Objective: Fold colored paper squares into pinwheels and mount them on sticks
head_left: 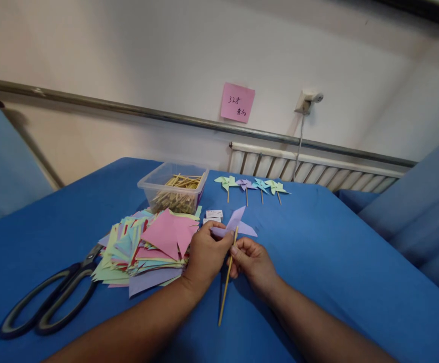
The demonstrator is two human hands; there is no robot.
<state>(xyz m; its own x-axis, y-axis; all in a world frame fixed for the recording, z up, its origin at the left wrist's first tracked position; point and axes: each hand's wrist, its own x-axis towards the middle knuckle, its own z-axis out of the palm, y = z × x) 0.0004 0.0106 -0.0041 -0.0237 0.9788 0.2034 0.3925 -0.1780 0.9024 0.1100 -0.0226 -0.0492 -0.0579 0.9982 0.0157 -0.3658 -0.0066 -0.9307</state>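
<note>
My left hand is closed on a purple paper pinwheel, its folded blades pointing up and out to the right. A thin wooden stick slants down from the pinwheel's middle toward the table. Just below the paper, my right hand pinches the stick near its upper end. The stick's tip lies against the back of the pinwheel; how the two are joined there is hidden by my fingers. Beside my left hand lies a pile of cut coloured paper squares, a pink one on top.
Large scissors lie left of the pile. Behind it stands a clear plastic box of wooden sticks. Small white boxes sit beyond my left hand. Several finished pinwheels lie in a row at the blue table's far edge.
</note>
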